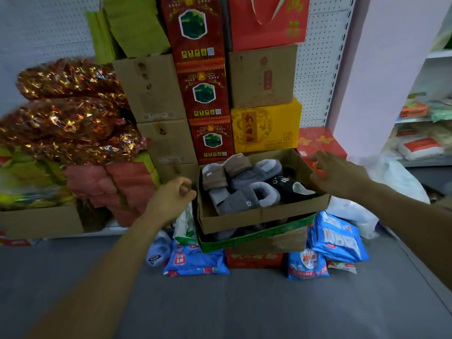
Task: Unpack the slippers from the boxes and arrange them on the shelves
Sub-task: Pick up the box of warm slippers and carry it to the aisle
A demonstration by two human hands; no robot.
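Cardboard box [244, 220], grey, brown and black slippers [245, 195] inside

Both arms bare, stretched forward, one either side of the slipper box [244, 218]. Left hand [171, 196] just beside the box's left wall near its far corner, back of hand up, fingers loosely curled toward the thumb, nothing in it. Can't tell if the fingertips touch the cardboard. Right hand [335, 174] at the box's right rim, blurred, fingers relaxed and spread, pointing away from the body, gripping nothing. Right forearm comes in from the box's right, left forearm from its near left.
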